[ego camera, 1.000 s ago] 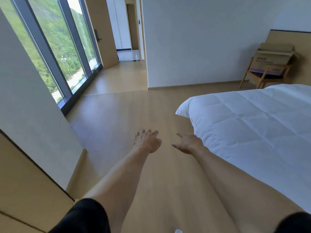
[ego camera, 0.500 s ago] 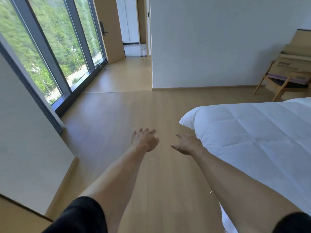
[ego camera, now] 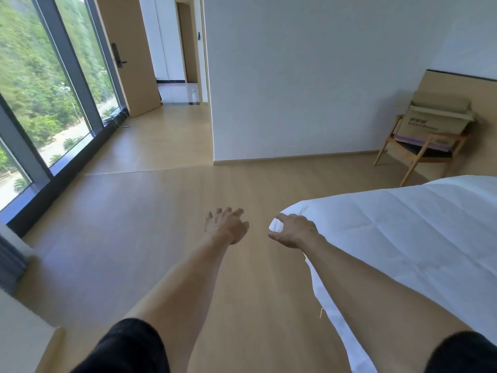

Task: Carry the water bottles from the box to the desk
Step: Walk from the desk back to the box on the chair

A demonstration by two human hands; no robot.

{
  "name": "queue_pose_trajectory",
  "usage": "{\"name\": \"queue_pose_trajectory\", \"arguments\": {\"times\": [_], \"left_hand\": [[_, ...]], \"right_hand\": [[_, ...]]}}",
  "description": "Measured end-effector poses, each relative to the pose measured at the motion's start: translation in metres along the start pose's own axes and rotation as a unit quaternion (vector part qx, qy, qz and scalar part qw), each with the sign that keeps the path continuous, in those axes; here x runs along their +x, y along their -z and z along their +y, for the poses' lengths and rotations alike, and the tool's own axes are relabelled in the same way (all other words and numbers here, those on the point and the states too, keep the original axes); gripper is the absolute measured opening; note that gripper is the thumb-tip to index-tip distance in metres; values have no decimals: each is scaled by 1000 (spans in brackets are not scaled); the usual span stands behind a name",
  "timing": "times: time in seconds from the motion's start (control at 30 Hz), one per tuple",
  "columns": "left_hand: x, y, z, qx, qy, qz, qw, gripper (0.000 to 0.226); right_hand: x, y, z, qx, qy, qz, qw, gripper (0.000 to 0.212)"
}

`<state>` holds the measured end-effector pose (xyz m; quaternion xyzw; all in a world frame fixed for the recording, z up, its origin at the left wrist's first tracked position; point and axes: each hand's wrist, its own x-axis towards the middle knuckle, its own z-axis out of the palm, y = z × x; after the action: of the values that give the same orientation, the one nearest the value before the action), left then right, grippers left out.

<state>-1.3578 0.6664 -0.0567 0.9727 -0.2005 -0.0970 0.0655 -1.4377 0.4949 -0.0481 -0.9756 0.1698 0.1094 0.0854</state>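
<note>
Both my arms stretch forward over the wooden floor. My left hand is empty, its fingers loosely spread. My right hand is empty too, fingers loosely curled, just in front of the bed's near corner. A brown cardboard box with its flaps up sits on a wooden chair at the far right against the wall. No water bottle from the box shows, and no desk is in view.
A bed with a white duvet fills the right side. Tall windows line the left wall. A white partition wall stands ahead, with a hallway and an open wooden door to its left. A small white bottle stands on the hallway floor.
The view has swung and moved forward: the panel at the near left has dropped out of sight and the chair with the box looks nearer. Both hands stay empty and outstretched.
</note>
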Motion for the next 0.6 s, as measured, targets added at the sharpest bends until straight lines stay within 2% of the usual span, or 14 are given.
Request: {"name": "queue_pose_trajectory", "arguments": {"times": [0.27, 0.6], "left_hand": [[127, 21, -18, 6, -56, -2, 998, 55], [305, 30, -34, 4, -49, -2, 999, 55]], "right_hand": [[108, 30, -27, 11, -17, 19, 1000, 64], [286, 49, -24, 12, -10, 1, 1000, 68]]}}
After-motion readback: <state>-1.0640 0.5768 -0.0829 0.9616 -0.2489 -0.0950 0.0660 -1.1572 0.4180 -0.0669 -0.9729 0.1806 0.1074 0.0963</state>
